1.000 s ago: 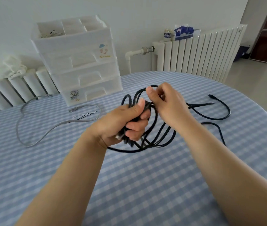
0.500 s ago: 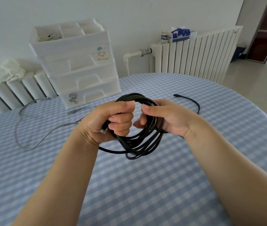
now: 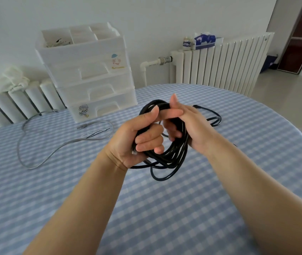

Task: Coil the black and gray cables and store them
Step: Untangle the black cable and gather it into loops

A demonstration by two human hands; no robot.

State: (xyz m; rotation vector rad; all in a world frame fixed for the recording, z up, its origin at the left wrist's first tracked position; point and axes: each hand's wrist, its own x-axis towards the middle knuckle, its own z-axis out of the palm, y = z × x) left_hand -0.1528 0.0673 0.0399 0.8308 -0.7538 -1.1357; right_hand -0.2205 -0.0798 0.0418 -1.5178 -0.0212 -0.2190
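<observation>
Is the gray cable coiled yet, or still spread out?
Spread out. The gray cable lies in one loose open loop on the checked tablecloth beside the drawer unit, untouched; both hands are on the black cable.

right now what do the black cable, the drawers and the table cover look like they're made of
Black cable: probably a rubber or plastic jacket with a slight sheen, bending in smooth loops. Drawers: translucent white plastic, glossy, with moulded handles. Table cover: blue and white check, matte; cloth or vinyl, I cannot tell which.
</observation>
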